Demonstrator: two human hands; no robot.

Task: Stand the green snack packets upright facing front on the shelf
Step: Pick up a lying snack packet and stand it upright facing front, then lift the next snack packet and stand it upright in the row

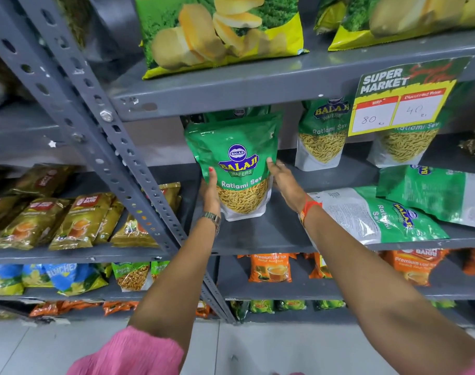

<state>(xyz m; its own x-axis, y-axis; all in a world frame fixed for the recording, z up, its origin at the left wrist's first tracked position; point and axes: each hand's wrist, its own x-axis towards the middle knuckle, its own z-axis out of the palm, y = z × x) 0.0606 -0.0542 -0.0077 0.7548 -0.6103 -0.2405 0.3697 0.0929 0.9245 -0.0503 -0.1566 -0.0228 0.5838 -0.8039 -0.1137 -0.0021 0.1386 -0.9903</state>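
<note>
Both hands grasp one green packet (237, 161) upright, front facing out: left hand (211, 192) on its left edge, right hand (284, 182) on its right. Two packets (379, 215) lie flat right of the right hand.

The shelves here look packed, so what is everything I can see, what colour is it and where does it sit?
Held sev packet: one, green, upright, front facing out, middle shelf.
Standing sev packets: two, green, middle shelf at right.
Fallen sev packets: two, green and white, lying flat at right.
Price sign: one, yellow and green, on the shelf edge above.
Chip bags: two, green and yellow, top shelf.
Tea packets: several, gold, left rack.
Leaf tea packets: several, orange, lower shelf.
Left hand: on the held packet's left edge.
Right hand: on its right edge.
</note>
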